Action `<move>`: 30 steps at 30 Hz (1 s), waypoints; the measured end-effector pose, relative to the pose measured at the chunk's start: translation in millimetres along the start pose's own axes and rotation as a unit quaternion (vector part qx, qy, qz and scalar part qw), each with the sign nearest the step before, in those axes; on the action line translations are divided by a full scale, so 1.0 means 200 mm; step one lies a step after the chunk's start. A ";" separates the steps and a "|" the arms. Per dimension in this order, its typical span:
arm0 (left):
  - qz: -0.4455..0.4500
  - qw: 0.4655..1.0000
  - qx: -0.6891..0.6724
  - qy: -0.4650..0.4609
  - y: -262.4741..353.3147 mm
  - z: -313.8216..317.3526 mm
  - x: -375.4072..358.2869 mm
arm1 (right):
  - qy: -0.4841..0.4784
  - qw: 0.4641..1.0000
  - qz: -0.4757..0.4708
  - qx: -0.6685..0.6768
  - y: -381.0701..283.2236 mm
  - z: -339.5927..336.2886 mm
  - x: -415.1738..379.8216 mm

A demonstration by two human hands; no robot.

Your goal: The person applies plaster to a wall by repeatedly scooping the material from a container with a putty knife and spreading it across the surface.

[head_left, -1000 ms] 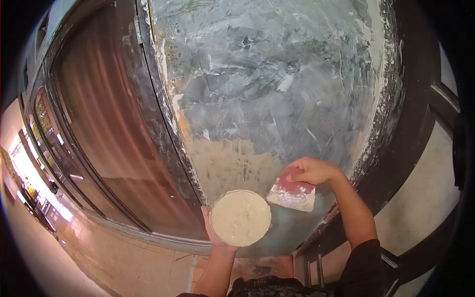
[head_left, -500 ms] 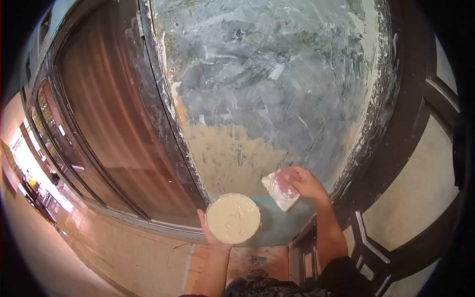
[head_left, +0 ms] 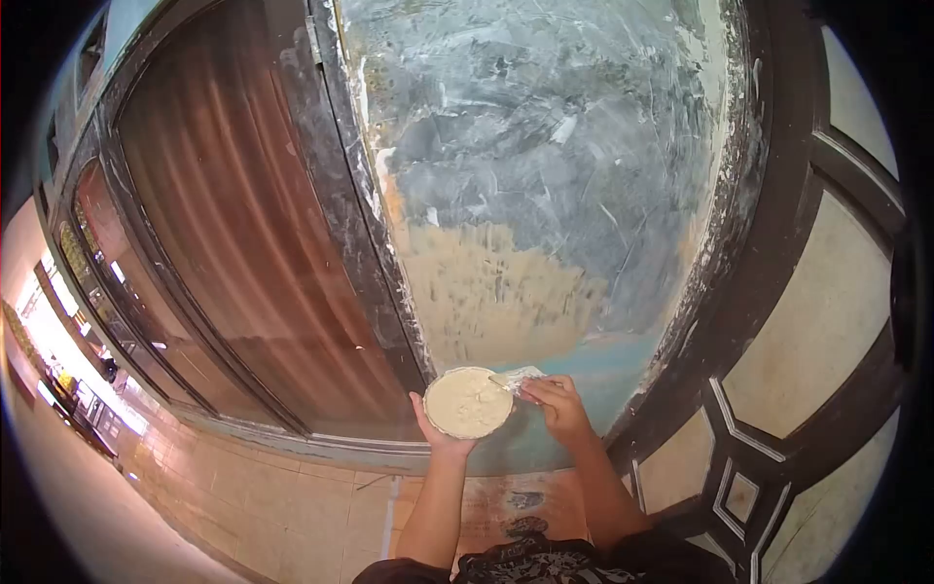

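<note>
My left hand supports a round tub of cream-coloured filler paste from below and the side, its fingers around the wall. At the tub's right rim, my right hand grips a putty scraper smeared with pale paste. The scraper's edge is at the paste near the rim. Behind both hands rises a wall panel, grey and streaky above, with a beige coated patch low on its left and a bluish strip beneath.
To the left stands a dark-framed glass pane with a brown curtain behind it. A dark wooden door with pale panels is on the right. Below lies a tiled floor.
My right hand has brought the scraper from in front of the wall, left and down to the tub's rim. The view has shifted a little, and the tub now appears slightly higher.
</note>
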State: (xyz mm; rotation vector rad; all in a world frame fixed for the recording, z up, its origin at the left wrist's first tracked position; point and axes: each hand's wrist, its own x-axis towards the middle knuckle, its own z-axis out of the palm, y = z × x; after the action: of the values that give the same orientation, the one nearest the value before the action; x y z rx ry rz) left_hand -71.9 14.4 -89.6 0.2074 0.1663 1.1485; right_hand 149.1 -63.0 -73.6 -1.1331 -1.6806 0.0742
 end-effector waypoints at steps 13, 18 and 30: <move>-0.045 0.998 -0.005 -0.047 0.15 -0.11 -0.02 | 0.080 0.983 0.056 -0.157 -0.08 0.12 -0.18; -0.048 0.999 0.012 -0.015 0.16 -0.17 0.02 | 0.046 0.986 0.060 -0.152 -0.23 0.11 -0.11; -0.043 0.998 0.053 -0.015 0.15 -0.09 0.02 | 0.007 0.991 0.022 -0.130 -0.37 0.10 -0.02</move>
State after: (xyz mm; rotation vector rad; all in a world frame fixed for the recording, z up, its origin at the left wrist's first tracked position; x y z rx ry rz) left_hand -100.8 31.5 -100.7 0.3088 0.2076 1.0508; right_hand 86.2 -97.8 -45.6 -1.3620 -1.6866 -0.1277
